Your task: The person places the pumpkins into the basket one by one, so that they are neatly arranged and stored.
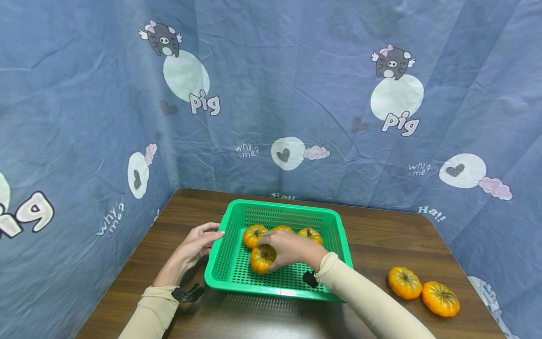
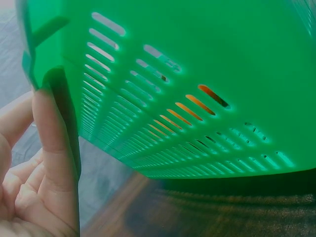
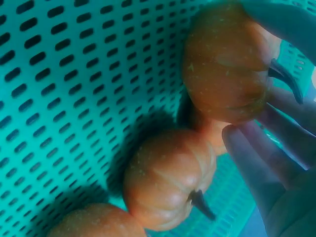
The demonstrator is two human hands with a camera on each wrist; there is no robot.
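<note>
A green plastic basket (image 1: 243, 285) with slotted sides stands on the table. At its left rim my left hand (image 1: 196, 246) holds the edge; in the left wrist view the fingers (image 2: 54, 143) lie against the rim. My right hand (image 1: 292, 247) reaches into the basket and grips a small orange pumpkin (image 1: 259, 260), thumb on one side and fingers on the other. The right wrist view shows this pumpkin (image 3: 222, 64) with its stem beside the hand. Behind it in the basket sit further pumpkins, one at left (image 1: 253, 235) and one at right (image 1: 312, 233), with another partly hidden between them.
Two more small pumpkins, one nearer (image 1: 441, 300) and one beside it (image 1: 404, 282), lie on the brown wooden table (image 1: 377, 235) right of the basket. Blue printed cloth (image 1: 262, 94) hangs behind the table and along its left side.
</note>
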